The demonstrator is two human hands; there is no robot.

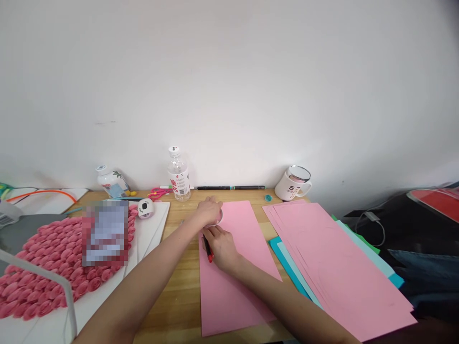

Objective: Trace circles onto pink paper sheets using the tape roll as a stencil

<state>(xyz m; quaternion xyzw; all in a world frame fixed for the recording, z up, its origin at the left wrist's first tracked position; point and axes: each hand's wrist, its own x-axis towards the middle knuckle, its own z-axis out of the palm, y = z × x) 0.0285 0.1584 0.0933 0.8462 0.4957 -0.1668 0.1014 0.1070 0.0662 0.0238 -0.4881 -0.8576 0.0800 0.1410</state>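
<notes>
A sheet of pink paper (236, 296) lies on the wooden table under both hands. My left hand (209, 211) is closed over a round, white-rimmed piece (219, 219) near the sheet's far left corner, holding it down against the paper. Just below it, my right hand (223, 247) grips a black pen (206, 246) with a red end (210, 258) that points towards me. The pen's other end is hidden by the fingers, which sit right at the round piece's near edge.
Right of the sheet is a stack of pink paper (322, 258) over blue sheets. A mug (294, 183), a plastic bottle (180, 177), pink scissors (158, 193) and dark pens (229, 188) stand or lie along the wall. Pink paper roses (53, 258) and a blurred phone (106, 234) lie left.
</notes>
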